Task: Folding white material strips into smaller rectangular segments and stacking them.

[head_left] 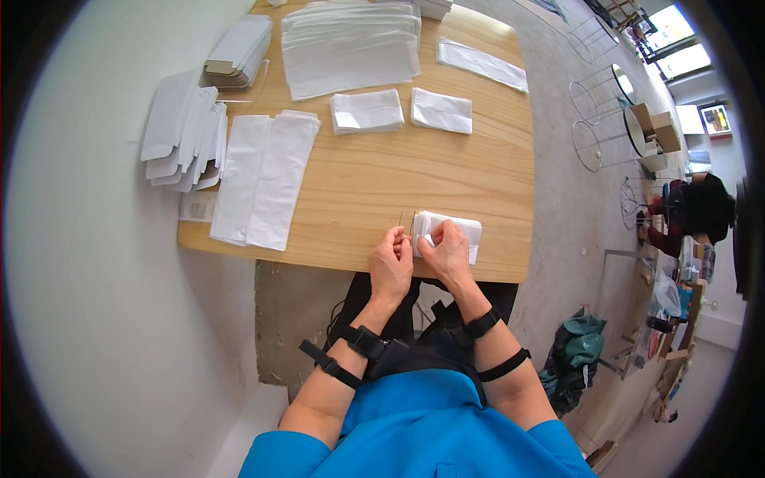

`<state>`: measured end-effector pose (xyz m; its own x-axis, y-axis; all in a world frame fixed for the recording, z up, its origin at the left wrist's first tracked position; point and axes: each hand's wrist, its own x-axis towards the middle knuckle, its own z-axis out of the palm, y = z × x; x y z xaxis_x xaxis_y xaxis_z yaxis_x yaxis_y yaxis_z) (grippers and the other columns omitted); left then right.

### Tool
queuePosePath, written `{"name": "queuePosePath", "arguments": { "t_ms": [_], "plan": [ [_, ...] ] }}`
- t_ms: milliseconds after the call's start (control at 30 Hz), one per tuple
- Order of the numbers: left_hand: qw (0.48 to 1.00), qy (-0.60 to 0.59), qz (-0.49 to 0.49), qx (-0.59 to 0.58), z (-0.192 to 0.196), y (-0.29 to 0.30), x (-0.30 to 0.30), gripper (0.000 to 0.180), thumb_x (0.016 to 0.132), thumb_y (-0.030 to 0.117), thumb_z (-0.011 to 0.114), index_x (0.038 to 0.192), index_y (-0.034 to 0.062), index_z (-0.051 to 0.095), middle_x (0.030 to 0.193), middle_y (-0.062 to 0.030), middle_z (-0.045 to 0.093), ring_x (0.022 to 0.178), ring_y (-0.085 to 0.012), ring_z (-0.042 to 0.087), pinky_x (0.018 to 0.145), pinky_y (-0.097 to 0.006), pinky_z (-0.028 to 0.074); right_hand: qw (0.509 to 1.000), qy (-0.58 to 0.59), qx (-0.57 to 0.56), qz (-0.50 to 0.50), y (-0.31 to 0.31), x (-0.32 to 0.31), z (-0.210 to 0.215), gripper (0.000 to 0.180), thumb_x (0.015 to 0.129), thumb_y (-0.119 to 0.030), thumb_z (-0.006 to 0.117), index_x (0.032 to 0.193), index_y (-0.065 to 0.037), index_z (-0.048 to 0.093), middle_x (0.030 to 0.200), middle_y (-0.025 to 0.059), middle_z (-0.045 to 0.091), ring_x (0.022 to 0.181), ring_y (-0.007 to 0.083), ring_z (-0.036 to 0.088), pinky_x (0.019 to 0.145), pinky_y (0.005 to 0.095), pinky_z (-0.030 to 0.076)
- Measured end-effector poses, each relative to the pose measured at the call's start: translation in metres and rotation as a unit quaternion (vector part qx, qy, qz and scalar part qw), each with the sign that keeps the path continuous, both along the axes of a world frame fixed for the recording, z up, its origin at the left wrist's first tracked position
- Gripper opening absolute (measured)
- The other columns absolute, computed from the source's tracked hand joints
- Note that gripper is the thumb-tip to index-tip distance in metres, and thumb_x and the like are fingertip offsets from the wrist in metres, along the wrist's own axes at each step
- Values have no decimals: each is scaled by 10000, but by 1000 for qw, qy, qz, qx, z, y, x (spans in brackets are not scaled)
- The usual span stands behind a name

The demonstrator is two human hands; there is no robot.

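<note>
At the table's front edge lies a small bundle of folded white sheets (464,231). My right hand (447,253) is closed on its left edge, the fingertips pinching the white sheets. Just left of it, my left hand (390,263) has its fingers curled together at a thin brown strand (413,223), which stands up beside the bundle. A second short piece of strand shows above the left fingertips. Whether both belong to one loop is too small to tell.
On the wooden table (382,171) lie two small folded white stacks (367,111), long white strips (279,179), a large pile of white sheets (351,48) and another strip (482,65). Flat white boxes (182,131) lean by the left wall. A person (693,209) sits far right.
</note>
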<state>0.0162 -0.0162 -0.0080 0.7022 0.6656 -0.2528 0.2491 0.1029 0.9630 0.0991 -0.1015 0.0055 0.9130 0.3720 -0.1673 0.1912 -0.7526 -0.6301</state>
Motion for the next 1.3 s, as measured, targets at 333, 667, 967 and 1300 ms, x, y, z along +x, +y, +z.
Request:
{"name": "queuePosePath", "arguments": {
  "t_ms": [333,667,967,1300],
  "plan": [
    [944,231,-101,215,19,7,33,316,785,287,688,923,19,592,926,-137,603,832,-323,611,708,-425,495,972,-30,-48,-228,-81,28,8,316,692,-264,733,846,-9,626,763,129,647,741,272,645,687,378,509],
    [933,202,-77,289,4,-16,32,219,754,173,670,875,45,540,907,-136,582,837,-335,604,703,-443,476,978,40,-70,-194,-74,32,0,150,668,-185,697,722,-49,670,767,146,676,751,309,664,695,404,522],
    [962,217,-74,147,1,-17,41,332,719,292,735,880,21,632,796,-123,676,759,-272,658,671,-400,489,979,61,-36,-190,-78,33,-9,175,644,-199,716,729,-49,681,763,143,679,729,302,665,689,389,526],
    [980,-16,-195,-42,15,0,18,218,900,148,612,1063,4,626,902,-31,661,820,-92,575,737,-251,463,970,56,228,-63,-116,20,-3,917,622,-275,846,1337,16,351,1259,183,517,1117,254,538,928,332,440]
  ]
}}
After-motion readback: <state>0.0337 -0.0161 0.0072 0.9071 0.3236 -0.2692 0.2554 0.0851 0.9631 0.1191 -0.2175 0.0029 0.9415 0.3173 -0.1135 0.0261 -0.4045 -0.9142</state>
